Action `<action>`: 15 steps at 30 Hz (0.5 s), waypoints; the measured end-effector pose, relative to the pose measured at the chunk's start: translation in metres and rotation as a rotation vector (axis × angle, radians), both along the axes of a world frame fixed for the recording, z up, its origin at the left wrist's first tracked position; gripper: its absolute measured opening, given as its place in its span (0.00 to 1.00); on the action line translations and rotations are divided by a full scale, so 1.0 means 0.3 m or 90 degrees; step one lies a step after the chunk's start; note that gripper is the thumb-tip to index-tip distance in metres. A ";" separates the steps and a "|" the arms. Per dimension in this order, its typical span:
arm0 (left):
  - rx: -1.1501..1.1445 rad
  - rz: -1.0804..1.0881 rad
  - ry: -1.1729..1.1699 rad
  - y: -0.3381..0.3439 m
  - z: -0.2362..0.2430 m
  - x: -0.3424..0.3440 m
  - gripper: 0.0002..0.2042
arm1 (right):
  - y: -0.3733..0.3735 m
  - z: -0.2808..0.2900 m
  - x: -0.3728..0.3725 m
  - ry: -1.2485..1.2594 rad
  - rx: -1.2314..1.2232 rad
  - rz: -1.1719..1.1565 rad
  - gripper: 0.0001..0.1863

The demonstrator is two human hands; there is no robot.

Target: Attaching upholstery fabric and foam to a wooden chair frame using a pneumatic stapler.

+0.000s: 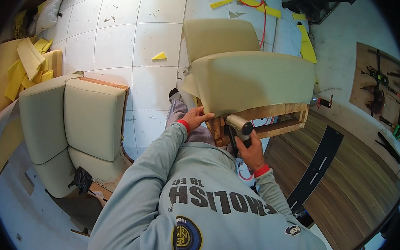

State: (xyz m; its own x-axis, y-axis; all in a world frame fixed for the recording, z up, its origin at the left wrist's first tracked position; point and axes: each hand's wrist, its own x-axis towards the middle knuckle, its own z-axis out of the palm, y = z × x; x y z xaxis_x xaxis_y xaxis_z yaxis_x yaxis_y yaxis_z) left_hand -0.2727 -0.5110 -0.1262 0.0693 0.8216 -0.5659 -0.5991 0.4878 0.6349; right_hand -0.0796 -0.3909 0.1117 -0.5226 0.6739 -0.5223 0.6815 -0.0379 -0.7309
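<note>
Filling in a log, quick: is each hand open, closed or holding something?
Left hand: at the edge of the cream cover; pinching or merely pressing cannot be told.
Right hand: closed, holding the metallic cylinder-topped tool.

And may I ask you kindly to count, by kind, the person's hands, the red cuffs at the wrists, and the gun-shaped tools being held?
Left hand and right hand: 2
Red cuffs: 2
Gun-shaped tool: 1
Total: 5
</note>
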 end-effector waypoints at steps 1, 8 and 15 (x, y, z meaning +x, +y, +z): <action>0.011 0.011 -0.010 0.002 0.006 -0.003 0.18 | -0.018 -0.013 -0.023 0.003 0.011 -0.012 0.18; 0.029 0.005 -0.029 0.011 0.027 -0.027 0.19 | -0.048 -0.043 -0.049 -0.042 0.082 0.084 0.20; 0.012 -0.011 -0.010 0.011 0.023 -0.031 0.19 | -0.080 -0.063 -0.064 -0.060 0.082 0.096 0.16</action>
